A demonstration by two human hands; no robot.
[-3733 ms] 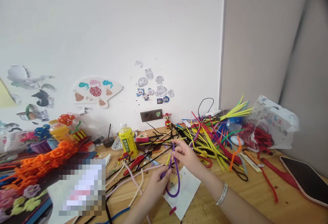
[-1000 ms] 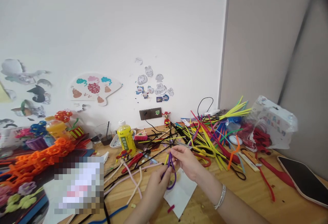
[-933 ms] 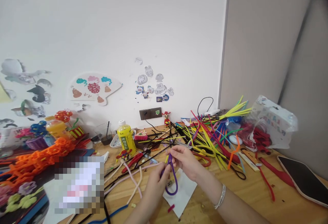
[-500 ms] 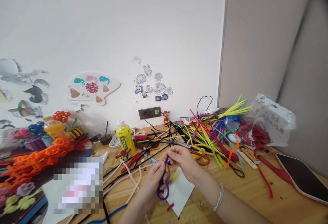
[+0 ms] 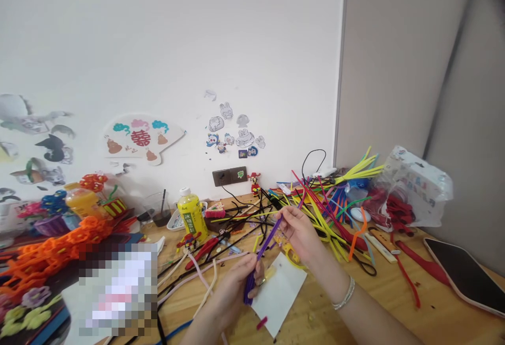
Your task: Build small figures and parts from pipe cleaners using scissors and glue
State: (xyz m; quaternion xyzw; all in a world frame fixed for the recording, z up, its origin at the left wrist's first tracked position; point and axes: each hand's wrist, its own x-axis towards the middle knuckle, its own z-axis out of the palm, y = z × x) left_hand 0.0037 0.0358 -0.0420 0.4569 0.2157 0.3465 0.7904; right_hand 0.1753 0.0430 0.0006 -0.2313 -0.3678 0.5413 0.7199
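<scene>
A purple pipe cleaner (image 5: pixel 269 240) stretches slantwise between my two hands. My left hand (image 5: pixel 241 276) is closed round its lower part, where a folded purple bunch pokes out below the fingers. My right hand (image 5: pixel 296 229) pinches the upper end between thumb and fingertips. Beneath the hands lies a white sheet of paper (image 5: pixel 282 292), with a short magenta piece (image 5: pixel 262 323) on its lower left edge. Yellow-handled scissors (image 5: pixel 292 256) lie just under my right hand, partly hidden by it.
Loose pipe cleaners (image 5: pixel 327 224) are heaped at the back right, beside a plastic bag (image 5: pixel 418 187). A phone (image 5: pixel 465 271) lies at the right edge. A yellow drink bottle (image 5: pixel 192 216) stands behind my left hand. Orange fuzzy pieces (image 5: pixel 51 250) fill the left side.
My right hand has moved up and to the right, drawing the purple pipe cleaner out straight. The loop that hung below my left hand is gone from view.
</scene>
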